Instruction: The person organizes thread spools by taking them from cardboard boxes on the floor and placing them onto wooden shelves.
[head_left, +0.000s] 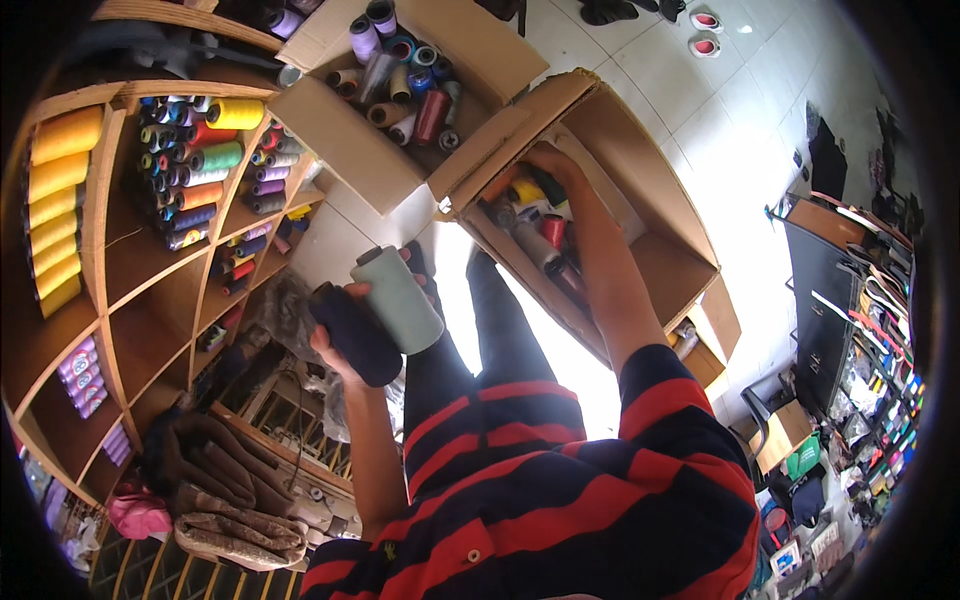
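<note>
My left hand (335,340) is closed round two large spools of thread, side by side: a pale green one (398,298) and a dark, nearly black one (357,335). Reaching into an open cardboard box (685,225), my right hand (548,165) is bent over the spools at its far end. Its fingertips are largely hidden there, so whether they grip a spool does not show. Around and below that hand lie a yellow spool (525,190), a red spool (552,231) and a grey spool (536,245).
A second open carton (350,150) with mixed spools stands beyond, its flaps spread. Wooden shelving (115,270) at the left holds rows of coloured thread, including large yellow spools (65,180). Brown fabric (215,480) lies lower left. Dark furniture (820,290) stands at the right.
</note>
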